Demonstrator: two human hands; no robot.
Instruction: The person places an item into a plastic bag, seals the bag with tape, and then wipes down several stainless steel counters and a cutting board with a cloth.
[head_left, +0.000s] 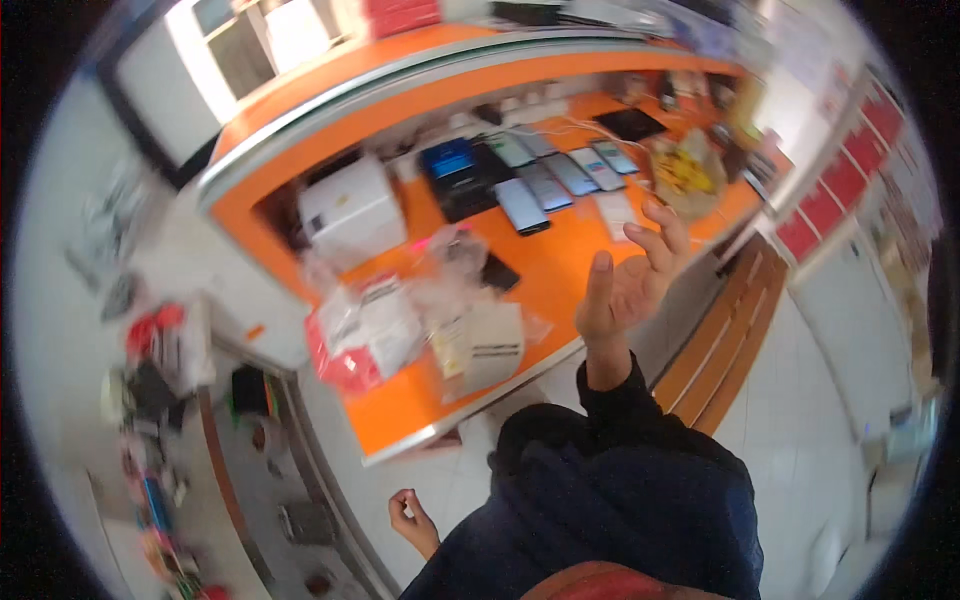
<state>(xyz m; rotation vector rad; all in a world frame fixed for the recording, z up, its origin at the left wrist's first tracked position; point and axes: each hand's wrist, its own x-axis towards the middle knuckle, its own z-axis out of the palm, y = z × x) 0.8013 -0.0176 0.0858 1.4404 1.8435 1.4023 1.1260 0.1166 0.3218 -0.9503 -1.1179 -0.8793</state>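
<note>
My right hand (634, 281) is raised in front of the orange desk's near edge, empty, with its fingers bent and the thumb apart. Beyond it on the orange desk (555, 274) lie several smartphones (523, 206) in rows and a small white packet (615, 215). Low beside my body, over the pale floor, my left hand (412, 523) is loosely curled with nothing visible in it. Clear plastic bags and red-and-white packaging (367, 330) cover the desk's near left part, next to a beige bag (495, 339). A dark flat object (499, 272) is partly under the plastic.
A white boxy machine (352, 206) and a black box (461, 176) stand towards the desk's back. A bowl of yellow items (684, 172) sits at its right. An orange-brown slatted bench (724, 345) is to the right. Cluttered shelving (225, 450) runs along the left.
</note>
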